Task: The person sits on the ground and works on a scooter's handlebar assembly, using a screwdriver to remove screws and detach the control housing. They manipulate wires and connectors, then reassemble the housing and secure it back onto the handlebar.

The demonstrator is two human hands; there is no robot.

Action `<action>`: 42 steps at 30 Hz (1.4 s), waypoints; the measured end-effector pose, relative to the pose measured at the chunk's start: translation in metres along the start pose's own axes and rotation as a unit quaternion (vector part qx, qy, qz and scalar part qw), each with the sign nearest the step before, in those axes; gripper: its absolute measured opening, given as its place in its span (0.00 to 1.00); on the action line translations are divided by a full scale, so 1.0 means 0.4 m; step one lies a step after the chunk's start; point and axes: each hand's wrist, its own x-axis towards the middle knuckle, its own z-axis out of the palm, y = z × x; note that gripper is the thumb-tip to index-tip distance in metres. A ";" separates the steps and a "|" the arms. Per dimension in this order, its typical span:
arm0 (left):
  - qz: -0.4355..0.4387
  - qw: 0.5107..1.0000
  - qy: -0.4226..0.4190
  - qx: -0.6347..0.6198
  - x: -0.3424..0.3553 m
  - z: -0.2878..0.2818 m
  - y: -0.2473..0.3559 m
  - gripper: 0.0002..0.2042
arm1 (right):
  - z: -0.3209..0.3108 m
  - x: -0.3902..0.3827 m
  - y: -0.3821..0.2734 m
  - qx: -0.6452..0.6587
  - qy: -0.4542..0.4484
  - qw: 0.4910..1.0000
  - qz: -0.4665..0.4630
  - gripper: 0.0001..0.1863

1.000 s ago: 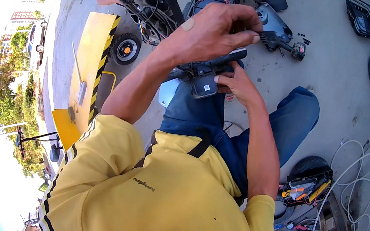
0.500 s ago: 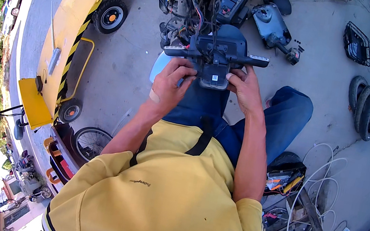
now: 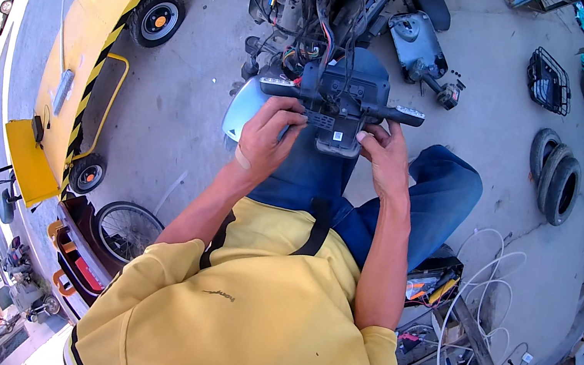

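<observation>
Pinching slotted black piece (image 3: 321, 120) by left end in left hand (image 3: 268, 138), long axis crosswise, upper centre; gripping right edge of black bracket (image 3: 351, 115) in half-curled right hand (image 3: 387, 159).

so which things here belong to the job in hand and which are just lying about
Seemingly in the job:
black panel, between left hand and right hand
wires beyond it

Seemingly just lying about:
basket
tyres
hose

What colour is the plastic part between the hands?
The plastic part is dark grey to black; head view shows it.
</observation>
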 end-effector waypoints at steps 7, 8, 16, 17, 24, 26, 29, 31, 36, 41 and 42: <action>0.001 1.000 -0.004 -0.014 -0.006 0.026 0.006 0.10 | 0.014 -0.017 -0.010 0.000 0.025 1.000 0.003 0.37; 0.001 1.000 -0.004 -0.013 -0.007 0.028 0.007 0.10 | 0.012 -0.016 -0.006 -0.002 0.029 1.000 -0.001 0.37; -0.027 0.999 -0.036 -0.012 -0.006 0.032 0.020 0.10 | 0.007 -0.014 0.011 -0.018 0.051 0.998 -0.015 0.38; -0.034 0.998 -0.041 -0.012 -0.006 0.031 0.022 0.10 | 0.008 -0.014 0.011 -0.020 0.056 0.998 -0.014 0.38; -0.172 0.981 -0.057 -0.062 -0.006 0.039 0.040 0.08 | 0.025 -0.030 -0.010 -0.012 0.074 0.997 -0.005 0.37; -0.196 0.975 -0.067 -0.075 -0.005 0.042 0.037 0.08 | 0.029 -0.036 -0.009 -0.012 0.087 0.996 -0.010 0.35; -0.227 0.967 -0.074 -0.093 -0.004 0.042 0.037 0.08 | 0.035 -0.046 -0.007 -0.018 0.114 0.993 -0.025 0.30; -0.234 0.964 -0.070 -0.109 -0.004 0.045 0.034 0.07 | 0.037 -0.053 -0.001 -0.014 0.133 0.990 -0.034 0.26; -0.218 0.966 -0.044 -0.135 -0.001 0.045 0.042 0.07 | 0.039 -0.059 0.014 -0.080 0.177 0.978 -0.080 0.25; -0.212 0.949 -0.033 -0.231 0.005 0.017 0.029 0.11 | 0.067 -0.081 -0.047 -0.374 0.240 0.856 -0.265 0.28; -0.222 0.939 -0.026 -0.260 0.007 0.013 0.027 0.11 | 0.082 -0.077 -0.073 -0.409 0.230 0.829 -0.305 0.29</action>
